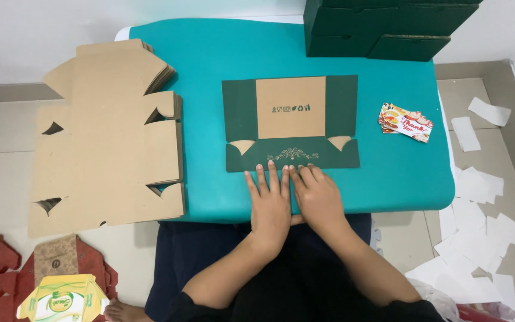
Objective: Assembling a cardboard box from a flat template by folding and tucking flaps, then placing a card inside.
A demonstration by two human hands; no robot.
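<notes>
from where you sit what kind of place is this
Probably a small home packing spot, worked from the floor: a low teal table, a stack of flat carton blanks, folded green boxes, and paper scraps on the tiles.

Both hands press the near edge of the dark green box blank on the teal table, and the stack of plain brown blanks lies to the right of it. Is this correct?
Not quite. The head view shows the stack of plain brown blanks to the left of the dark green box blank, not the right. The rest holds: left hand and right hand press its near edge on the teal table.
</notes>
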